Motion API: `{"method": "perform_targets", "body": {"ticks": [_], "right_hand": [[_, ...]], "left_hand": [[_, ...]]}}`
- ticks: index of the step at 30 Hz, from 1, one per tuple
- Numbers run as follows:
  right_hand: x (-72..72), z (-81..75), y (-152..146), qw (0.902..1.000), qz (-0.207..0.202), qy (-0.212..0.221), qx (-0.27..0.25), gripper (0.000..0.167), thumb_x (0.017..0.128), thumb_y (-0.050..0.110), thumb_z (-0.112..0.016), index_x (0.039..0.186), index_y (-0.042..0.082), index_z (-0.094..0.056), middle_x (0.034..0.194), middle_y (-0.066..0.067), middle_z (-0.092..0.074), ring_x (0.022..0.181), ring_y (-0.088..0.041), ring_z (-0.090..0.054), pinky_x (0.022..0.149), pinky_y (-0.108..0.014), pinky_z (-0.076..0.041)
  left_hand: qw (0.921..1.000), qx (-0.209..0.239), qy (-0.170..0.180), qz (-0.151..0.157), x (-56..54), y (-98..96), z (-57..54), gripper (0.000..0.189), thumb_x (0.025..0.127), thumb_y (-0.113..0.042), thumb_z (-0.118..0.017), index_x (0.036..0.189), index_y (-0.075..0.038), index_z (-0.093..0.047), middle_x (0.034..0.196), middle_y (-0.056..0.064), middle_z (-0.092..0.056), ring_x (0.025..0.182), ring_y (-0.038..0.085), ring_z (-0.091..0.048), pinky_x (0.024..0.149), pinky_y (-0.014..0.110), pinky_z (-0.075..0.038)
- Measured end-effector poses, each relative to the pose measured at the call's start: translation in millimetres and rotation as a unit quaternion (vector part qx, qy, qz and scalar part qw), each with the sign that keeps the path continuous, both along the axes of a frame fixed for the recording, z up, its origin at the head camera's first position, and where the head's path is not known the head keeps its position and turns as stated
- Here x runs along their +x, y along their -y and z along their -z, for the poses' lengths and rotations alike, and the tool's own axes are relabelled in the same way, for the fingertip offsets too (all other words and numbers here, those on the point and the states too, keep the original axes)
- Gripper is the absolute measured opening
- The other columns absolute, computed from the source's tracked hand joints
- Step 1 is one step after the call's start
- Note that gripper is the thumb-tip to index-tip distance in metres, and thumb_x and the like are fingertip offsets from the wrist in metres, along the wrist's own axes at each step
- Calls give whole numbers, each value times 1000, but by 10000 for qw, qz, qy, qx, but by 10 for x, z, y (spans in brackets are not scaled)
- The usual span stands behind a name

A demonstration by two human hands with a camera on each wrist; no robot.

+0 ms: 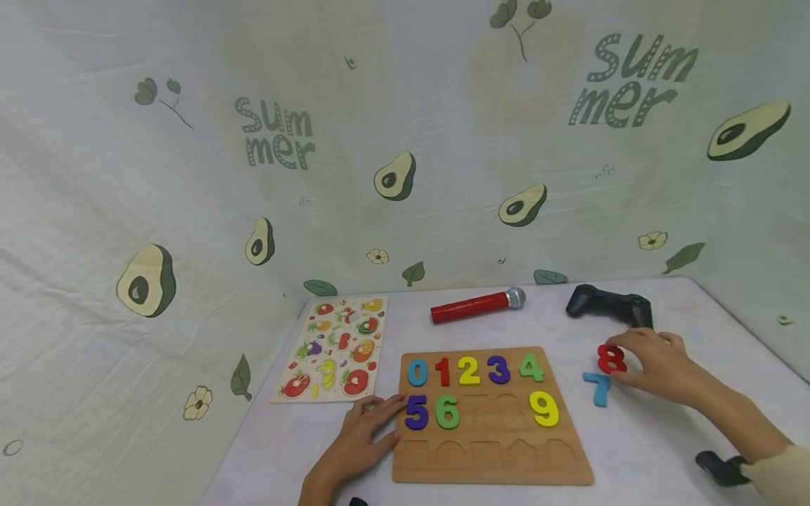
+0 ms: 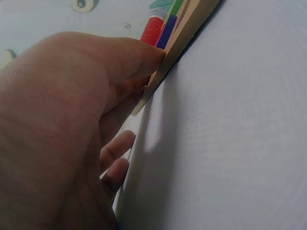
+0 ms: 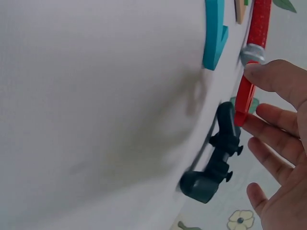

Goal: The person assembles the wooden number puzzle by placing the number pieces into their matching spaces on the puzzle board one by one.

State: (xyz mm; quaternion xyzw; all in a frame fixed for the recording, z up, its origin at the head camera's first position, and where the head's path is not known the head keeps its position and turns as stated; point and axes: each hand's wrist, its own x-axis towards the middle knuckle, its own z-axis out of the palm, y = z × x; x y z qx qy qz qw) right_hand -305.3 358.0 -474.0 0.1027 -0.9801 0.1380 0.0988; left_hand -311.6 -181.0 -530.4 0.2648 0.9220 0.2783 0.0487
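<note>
My right hand (image 1: 661, 365) pinches a red number 8 (image 1: 612, 359) between thumb and fingertips; in the right wrist view the 8 (image 3: 245, 93) is raised off the table. Just below it in the head view lies a blue number 7 (image 1: 602, 393), right of the wooden number board (image 1: 474, 434). Numbers 0 to 6 and a yellow 9 (image 1: 544, 409) are set on the board, with two outlined slots between the green 6 (image 1: 447, 412) and the 9. My left hand (image 1: 359, 437) touches the board's left edge with relaxed fingers, beside the purple 5 (image 1: 416, 412).
A red microphone (image 1: 471, 308) lies behind the board. At the back right is a black game controller (image 1: 610, 303), close to my right hand. A fruit picture board (image 1: 335, 344) lies at the back left. Printed cloth (image 1: 443, 239) rises behind the table.
</note>
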Motion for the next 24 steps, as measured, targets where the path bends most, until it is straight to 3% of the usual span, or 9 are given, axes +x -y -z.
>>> {"method": "perform_targets", "body": {"ticks": [11,18,24], "right_hand": [[-45,248,-225,9980,404,398,266,53,68,21,-91,111,-1,-68,107,-23,-65,110,-50,-45,87,-76,-21],[-12,243,-106,9997,17,241,-24,54,68,26,-91,113,4,-69,111,-19,-66,112,-48,-42,87,-74,-23],[43,237,8,9984,-246,481,-167,57,69,35,-90,114,8,-70,111,-14,-66,112,-44,-44,91,-72,-19]], "left_hand": [[10000,-32,-1,14,-3,9,34,51,99,-49,-55,149,-39,-47,154,-18,-41,133,26,-33,100,63,-29],[10000,-73,-34,-3,0,6,16,51,99,-48,-56,149,-39,-47,154,-18,-41,134,26,-33,101,62,-29],[10000,-55,-72,0,-9,2,25,52,99,-48,-56,149,-39,-47,154,-17,-41,133,26,-34,100,62,-29]]}}
